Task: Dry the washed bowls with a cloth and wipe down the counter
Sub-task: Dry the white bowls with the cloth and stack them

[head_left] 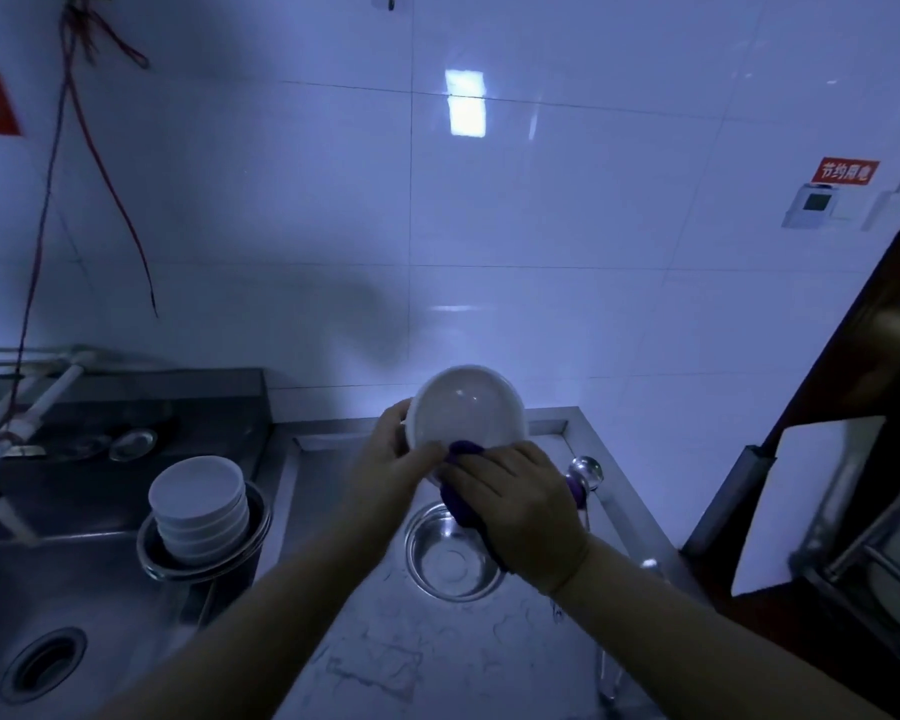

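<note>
Two forearms reach forward over the steel counter [437, 662], which looks wet and streaked, so its wiping is not yet done. On it, under the hands, stands an empty metal bowl [450, 558], perhaps waiting for its turn. The right hand [520, 511] has its fingers curled over a purple cloth [463, 452] and presses it on the near rim of a white bowl [466, 415]. The left hand [385, 459] grips this bowl at its left edge and holds it in the air, tilted with the opening toward the person, probably so the cloth can reach the inside. A ladle [585, 470] lies just right of the hands. To the left, by the sink [32, 589], a stack of white bowls [198, 506] sits in a metal basin [204, 556]. Behind all is the tiled wall [541, 252].
</note>
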{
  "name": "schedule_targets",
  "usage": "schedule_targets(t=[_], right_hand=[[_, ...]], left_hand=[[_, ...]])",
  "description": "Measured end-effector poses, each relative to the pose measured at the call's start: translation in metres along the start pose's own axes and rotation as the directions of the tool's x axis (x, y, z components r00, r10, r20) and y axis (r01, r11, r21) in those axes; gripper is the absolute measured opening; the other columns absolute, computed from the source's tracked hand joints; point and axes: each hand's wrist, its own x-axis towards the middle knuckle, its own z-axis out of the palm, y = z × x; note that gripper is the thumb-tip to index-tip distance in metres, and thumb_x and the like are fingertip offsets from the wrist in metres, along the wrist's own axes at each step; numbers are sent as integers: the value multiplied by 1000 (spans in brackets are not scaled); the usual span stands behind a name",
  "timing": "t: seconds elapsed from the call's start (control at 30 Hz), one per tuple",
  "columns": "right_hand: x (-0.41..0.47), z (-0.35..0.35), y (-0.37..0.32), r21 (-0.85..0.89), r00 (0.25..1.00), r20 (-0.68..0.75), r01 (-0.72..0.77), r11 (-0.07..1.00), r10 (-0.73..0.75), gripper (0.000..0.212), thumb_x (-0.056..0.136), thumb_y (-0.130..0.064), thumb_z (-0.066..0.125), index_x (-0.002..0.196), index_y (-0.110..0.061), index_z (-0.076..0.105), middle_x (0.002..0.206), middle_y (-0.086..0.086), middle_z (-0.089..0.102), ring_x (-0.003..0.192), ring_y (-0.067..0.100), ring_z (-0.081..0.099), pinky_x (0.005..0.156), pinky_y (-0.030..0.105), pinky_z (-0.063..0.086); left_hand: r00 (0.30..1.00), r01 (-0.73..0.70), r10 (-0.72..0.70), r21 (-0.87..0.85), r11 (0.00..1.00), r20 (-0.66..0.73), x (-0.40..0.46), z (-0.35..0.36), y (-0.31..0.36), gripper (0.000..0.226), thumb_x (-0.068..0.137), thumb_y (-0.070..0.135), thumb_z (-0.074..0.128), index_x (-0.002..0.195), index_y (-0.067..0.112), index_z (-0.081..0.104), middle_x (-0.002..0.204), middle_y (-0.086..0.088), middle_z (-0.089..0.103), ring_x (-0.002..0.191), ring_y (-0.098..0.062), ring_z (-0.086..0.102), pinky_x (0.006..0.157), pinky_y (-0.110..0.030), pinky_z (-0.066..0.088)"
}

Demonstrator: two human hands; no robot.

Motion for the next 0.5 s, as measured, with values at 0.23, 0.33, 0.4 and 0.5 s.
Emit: schedule_targets(t=[0.23,0.33,0.4,0.5], right_hand=[[-10,-1,-15,102,995,71,-74,992,67,27,86,-31,65,102,-10,73,102,5,73,89,17,70,82,31,56],[-20,-9,7,114,978,158,119,986,-136,21,81,-22,74,100,-13,74,102,2,73,90,17,69,82,30,55],[-24,-15,25,134,942,214,236,963,-260,18,82,-18,71,100,-16,74,104,1,72,97,17,66,93,29,50],[-25,-24,43,123,886,285,345,930,-366,20,88,-15,60,102,-19,73,110,0,70,106,17,63,105,30,38]], left_hand=[[990,-136,139,131,982,-14,-9,12,-8,34,98,30,38,128,44,33,116,30,40,105,3,47,77,-12,48],[987,-158,154,244,957,36,-5,5,-7,28,99,24,39,114,47,43,111,23,49,98,2,51,69,-11,43],[988,-120,83,296,948,133,-1,-1,-4,25,98,28,42,111,49,49,110,18,54,95,-4,54,66,-14,44],[956,-1,-90,311,950,279,4,-7,1,25,96,32,45,111,50,54,106,12,59,90,-11,60,59,-17,51]])
